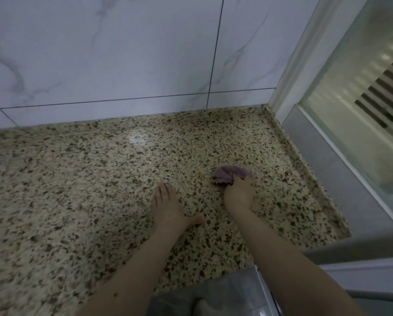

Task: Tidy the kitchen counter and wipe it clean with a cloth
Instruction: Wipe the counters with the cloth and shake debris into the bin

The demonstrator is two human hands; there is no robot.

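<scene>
Worktop (77, 179) of speckled stone meets a white marble-tiled wall (122, 53). Left hand (168, 206) lies flat on it, fingers straight, thumb spread. Right hand (239, 192) grips a bunched purple cloth (227, 174), pressed to the worktop right of centre.

The counter (81, 179) was a beige stone, speckled all over with dark brown and black flecks. The cloth (231, 175) on it showed a dull purple, with a few small yellowish crumbs (211, 181) just left of it. Behind the counter, the wall tiles (113, 53) ran pale white with soft grey marble veins and thin dark grout lines. To the counter's right, the window frame (305, 71) was white.
</scene>
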